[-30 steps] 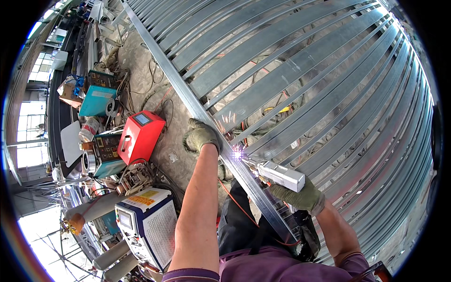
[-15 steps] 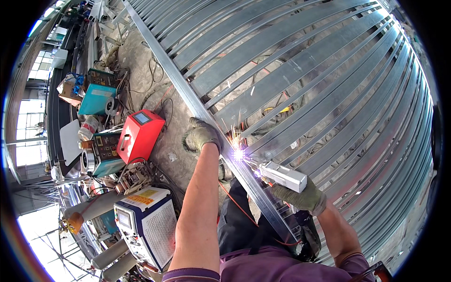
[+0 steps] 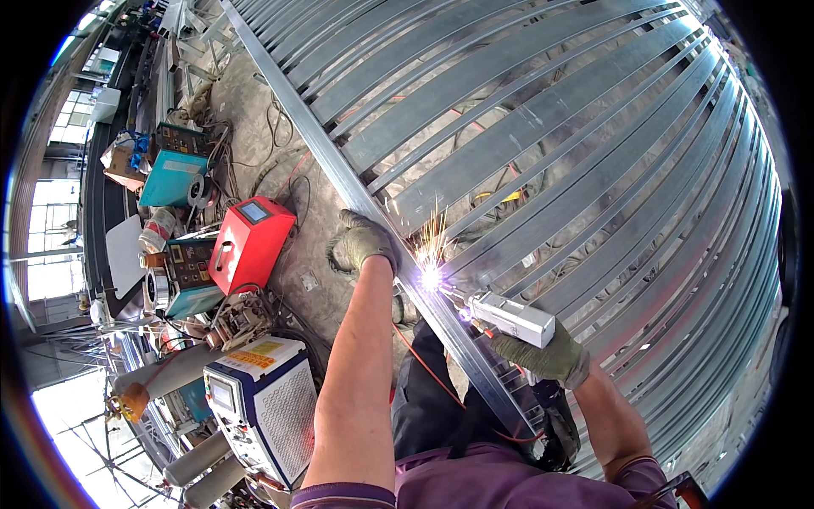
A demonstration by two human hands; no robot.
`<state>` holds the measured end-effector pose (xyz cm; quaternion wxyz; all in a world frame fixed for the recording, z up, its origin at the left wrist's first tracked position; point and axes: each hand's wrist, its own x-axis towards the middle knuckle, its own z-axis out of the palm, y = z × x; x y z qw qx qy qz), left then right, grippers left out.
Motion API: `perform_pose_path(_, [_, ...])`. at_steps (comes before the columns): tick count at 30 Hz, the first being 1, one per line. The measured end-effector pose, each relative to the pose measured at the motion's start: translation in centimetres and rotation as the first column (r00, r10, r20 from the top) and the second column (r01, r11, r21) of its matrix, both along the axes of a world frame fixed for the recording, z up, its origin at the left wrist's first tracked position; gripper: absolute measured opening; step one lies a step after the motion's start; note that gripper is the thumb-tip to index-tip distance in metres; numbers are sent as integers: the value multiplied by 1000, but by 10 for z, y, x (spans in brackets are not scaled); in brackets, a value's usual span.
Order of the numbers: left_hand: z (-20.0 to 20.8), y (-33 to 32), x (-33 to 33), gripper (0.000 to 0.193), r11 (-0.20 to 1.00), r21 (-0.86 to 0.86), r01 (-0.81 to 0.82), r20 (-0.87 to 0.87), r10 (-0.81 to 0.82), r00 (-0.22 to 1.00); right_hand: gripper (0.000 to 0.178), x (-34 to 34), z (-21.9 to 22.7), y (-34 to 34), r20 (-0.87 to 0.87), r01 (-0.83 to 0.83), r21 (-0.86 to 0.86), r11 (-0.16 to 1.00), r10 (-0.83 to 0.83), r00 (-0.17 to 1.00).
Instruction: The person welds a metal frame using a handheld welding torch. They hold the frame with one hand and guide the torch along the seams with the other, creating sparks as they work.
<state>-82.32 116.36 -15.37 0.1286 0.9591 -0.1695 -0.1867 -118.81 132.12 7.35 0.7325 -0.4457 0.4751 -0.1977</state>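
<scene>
My right hand (image 3: 543, 352), in a green-grey work glove, is closed around a welding torch (image 3: 512, 318) with a boxy silver body. The torch's tip points left at the long metal rail (image 3: 339, 174), where a bright violet-white glow and orange sparks (image 3: 432, 263) rise at the joint with a crosswise slat (image 3: 500, 246). Just up the rail from the glow, my left hand (image 3: 369, 239), gloved too, grips the rail's left edge with curled fingers. Part of its grip is hidden behind the glove.
Many parallel metal slats (image 3: 509, 123) fill the right side. On the floor to the left stand a red machine (image 3: 250, 242), a white-and-blue machine (image 3: 275, 407) and teal machines (image 3: 174, 174). Gas cylinders (image 3: 174, 373) lie near them. Cables and an orange hose (image 3: 424, 360) run below the rail.
The spray of orange sparks has grown taller and denser. Both hands and the torch stay in nearly the same place; the view has shifted very slightly.
</scene>
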Motion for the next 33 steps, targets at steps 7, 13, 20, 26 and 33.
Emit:
perform_pose_path(7, [-13,0,8,83,994,95,58,44,-62,997,49,-2,-4,3,-26,-14,-30,999,14,1000])
perform_pose_path(13, [-27,-1,14,82,980,167,104,69,-117,991,50,-4,-3,4,-7,-15,34,999,15,1000])
perform_pose_path(20, [-49,-2,25,81,949,262,173,92,-203,975,49,-5,2,4,-33,-18,-11,1000,17,999])
perform_pose_path(26, [-81,-7,31,81,897,359,257,105,-312,944,49,-9,6,5,-29,-8,13,1000,9,1000])
perform_pose_path(33, [-74,10,79,94,963,232,134,126,-166,978,50,0,2,1,4,-100,37,994,100,995])
